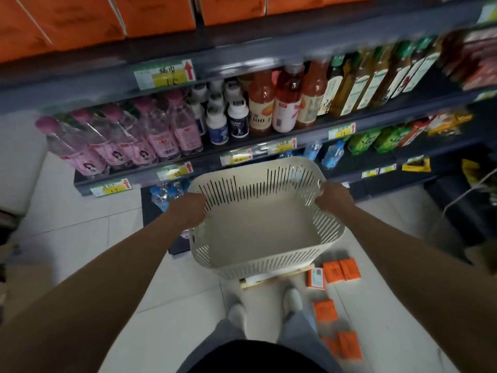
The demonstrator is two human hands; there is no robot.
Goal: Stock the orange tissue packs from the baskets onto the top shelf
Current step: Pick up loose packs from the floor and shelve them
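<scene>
I hold a cream slotted plastic basket (266, 227) in front of me, above the floor. Its inside shows nothing in it. My left hand (189, 208) grips its left rim and my right hand (333, 197) grips its right rim. Large orange tissue packs (150, 14) stand in a row on the top shelf (242, 53) at the top of the view. Several small orange tissue packs (341, 270) lie on the floor to the right of my feet, with more nearer me (349, 345).
The shelf below holds pink water bottles (161, 133), white jars (238, 121), juice and tea bottles (285, 100). Lower shelves carry blue bottles and green cartons (363, 142). A wooden slat (277, 278) lies under the basket. My feet (291, 298) stand on white tiles.
</scene>
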